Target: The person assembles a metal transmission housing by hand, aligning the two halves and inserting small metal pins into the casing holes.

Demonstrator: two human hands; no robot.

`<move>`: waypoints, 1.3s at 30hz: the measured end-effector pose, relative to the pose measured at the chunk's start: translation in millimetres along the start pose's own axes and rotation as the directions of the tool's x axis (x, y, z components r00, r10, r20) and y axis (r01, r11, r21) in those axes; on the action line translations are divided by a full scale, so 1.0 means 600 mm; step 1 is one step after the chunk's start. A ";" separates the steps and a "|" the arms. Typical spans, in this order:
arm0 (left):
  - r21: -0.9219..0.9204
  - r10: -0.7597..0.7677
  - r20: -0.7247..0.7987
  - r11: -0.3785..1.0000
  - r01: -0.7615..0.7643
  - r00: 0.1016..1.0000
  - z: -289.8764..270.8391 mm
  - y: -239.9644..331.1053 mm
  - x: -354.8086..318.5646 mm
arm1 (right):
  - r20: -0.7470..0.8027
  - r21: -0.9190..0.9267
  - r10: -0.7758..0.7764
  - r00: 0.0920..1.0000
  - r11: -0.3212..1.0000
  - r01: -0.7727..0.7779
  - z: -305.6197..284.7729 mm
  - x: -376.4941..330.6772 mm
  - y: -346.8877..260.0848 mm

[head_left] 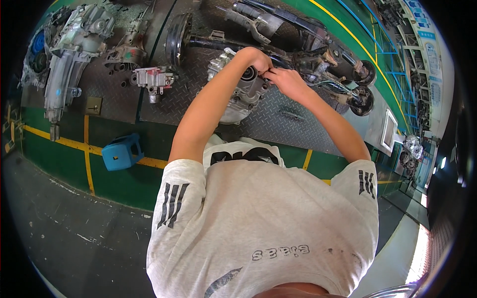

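Observation:
A grey cast-metal gearbox housing (242, 99) rests on the diamond-plate bench top (189, 102) in front of me. A round dark bore (248, 73) shows in its upper face. My left hand (257, 59) reaches over the housing with its fingers curled closed. Close against it at the housing's upper right edge is my right hand (287, 82), thumb and fingers pinched together. Whatever the fingertips hold is too small or hidden to make out.
Behind the housing lies a long black axle (213, 43) with a drum (178, 39). More axle parts (318, 64) stand to the right. Leftward are a small metal valve body (155, 79) and a large transmission (69, 64). A blue stool (119, 153) stands on the green floor.

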State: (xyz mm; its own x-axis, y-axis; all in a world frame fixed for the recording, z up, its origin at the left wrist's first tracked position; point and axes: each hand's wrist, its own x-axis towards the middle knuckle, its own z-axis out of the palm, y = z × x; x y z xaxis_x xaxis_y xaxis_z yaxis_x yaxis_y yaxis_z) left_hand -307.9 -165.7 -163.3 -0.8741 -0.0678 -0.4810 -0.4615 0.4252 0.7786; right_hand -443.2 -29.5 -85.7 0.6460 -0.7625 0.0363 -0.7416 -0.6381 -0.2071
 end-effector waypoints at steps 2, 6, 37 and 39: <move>0.094 0.082 -0.009 0.992 -0.081 0.997 0.003 0.012 -0.005 | 0.144 -0.094 0.165 0.976 0.984 -0.152 0.002 0.002 0.000; 0.091 -0.007 0.160 0.996 -0.008 0.987 -0.005 0.027 -0.006 | 0.164 -0.058 0.247 0.955 0.969 -0.241 -0.018 -0.001 -0.009; -0.017 -0.038 0.099 0.999 0.040 0.994 0.009 0.014 0.018 | 0.247 -0.107 0.254 0.935 0.966 -0.234 -0.030 -0.006 -0.014; 0.110 -0.076 0.095 0.992 0.066 0.993 0.004 0.016 0.019 | 0.182 -0.044 0.226 0.957 0.974 -0.222 -0.045 0.004 -0.035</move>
State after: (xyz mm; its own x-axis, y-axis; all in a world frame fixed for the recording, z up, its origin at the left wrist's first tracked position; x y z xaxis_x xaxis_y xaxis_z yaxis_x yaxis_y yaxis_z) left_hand -321.9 -160.1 -162.4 -0.8181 -0.0143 -0.5750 -0.4985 0.5162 0.6964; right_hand -431.1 -21.0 -54.6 0.4833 -0.8546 -0.1899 -0.8737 -0.4569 -0.1670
